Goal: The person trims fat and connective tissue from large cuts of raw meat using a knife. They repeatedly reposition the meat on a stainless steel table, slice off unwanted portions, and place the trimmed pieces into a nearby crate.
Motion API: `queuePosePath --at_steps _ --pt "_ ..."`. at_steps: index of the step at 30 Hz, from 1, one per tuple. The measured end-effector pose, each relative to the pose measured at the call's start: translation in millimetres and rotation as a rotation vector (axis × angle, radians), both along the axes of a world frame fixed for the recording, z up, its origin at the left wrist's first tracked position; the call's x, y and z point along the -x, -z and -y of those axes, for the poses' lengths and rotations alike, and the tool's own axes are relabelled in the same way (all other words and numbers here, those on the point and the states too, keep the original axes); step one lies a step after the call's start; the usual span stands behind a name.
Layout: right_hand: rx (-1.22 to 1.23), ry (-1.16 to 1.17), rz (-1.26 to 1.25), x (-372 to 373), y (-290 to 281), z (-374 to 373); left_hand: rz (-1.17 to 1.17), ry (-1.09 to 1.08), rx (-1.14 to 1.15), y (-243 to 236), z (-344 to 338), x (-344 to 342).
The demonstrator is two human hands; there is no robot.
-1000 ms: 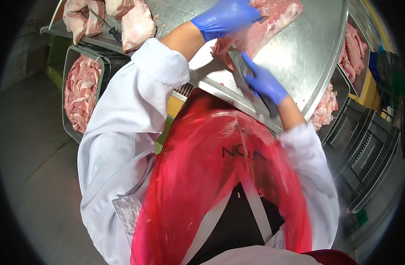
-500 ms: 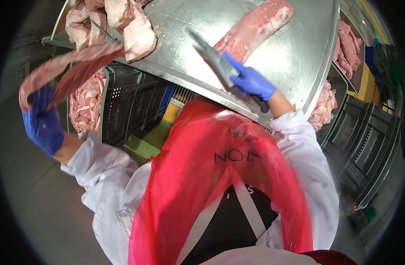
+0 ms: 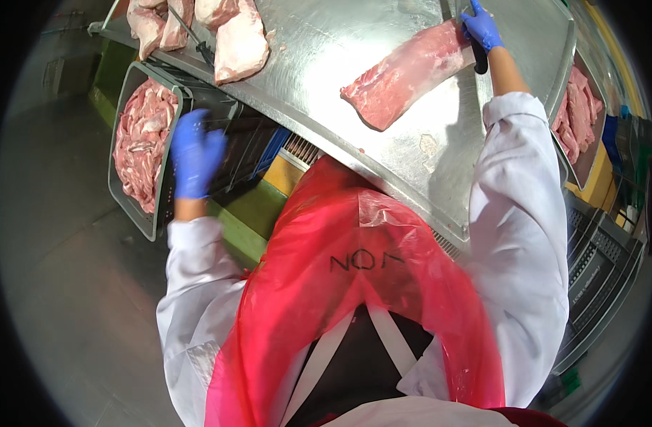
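Observation:
My left hand [image 3: 196, 153], in a blue glove, holds nothing; its fingers are apart and slightly blurred. It is beside the grey crate [image 3: 155, 226] of pale pink meat trimmings [image 3: 142, 146], in front of the dark crate next to it. At the far edge of the view my right hand [image 3: 481, 30], also gloved in blue, grips a knife [image 3: 480, 60] by its black handle. Most of the blade is hidden or cut off by the picture's upper edge. Just left of that hand, a long boneless piece of meat [image 3: 408, 75] lies on the metal table [image 3: 305, 85].
Several thick fat-covered meat pieces [image 3: 242, 46] lie at the table's far left, with a thin dark-handled tool [image 3: 206, 52] among them. A container of meat [image 3: 576, 114] stands beyond the right edge, above a dark crate [image 3: 603, 270]. A green step [image 3: 248, 220] is below the table.
The long meat strip has left my left hand, which has moved right and is empty. My right hand has carried the knife away to the far right of the long meat piece.

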State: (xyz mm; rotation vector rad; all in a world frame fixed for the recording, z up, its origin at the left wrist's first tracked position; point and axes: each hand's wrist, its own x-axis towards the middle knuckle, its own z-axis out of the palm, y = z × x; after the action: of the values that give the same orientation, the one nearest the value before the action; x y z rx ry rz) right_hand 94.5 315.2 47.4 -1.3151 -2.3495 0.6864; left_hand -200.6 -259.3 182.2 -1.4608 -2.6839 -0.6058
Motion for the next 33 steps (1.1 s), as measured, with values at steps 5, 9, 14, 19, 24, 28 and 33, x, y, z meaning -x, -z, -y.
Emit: queuePosePath --at_steps 5,9,14,19,24,28,33 --pt "0.371 0.089 -0.075 31 0 23 0.247 0.263 -0.088 112 -146 -98" --pt "0.034 -0.009 -0.134 20 22 13 0.639 0.168 0.041 179 -198 -121" --pt "-0.318 -0.049 -0.166 1 57 -3 0.699 0.369 0.213 171 -212 -148" --pt "0.225 0.037 0.029 23 -55 127 0.865 0.418 0.261 176 -203 -150" --pt "0.34 0.035 0.161 -5 -14 191 0.924 0.47 0.251 159 -205 -135" --pt "0.425 0.038 0.458 -20 -63 260 1.002 0.324 0.038 176 -200 -115" --pt "0.444 0.068 0.472 -33 -69 294 0.952 0.29 -0.144 174 -220 -90"
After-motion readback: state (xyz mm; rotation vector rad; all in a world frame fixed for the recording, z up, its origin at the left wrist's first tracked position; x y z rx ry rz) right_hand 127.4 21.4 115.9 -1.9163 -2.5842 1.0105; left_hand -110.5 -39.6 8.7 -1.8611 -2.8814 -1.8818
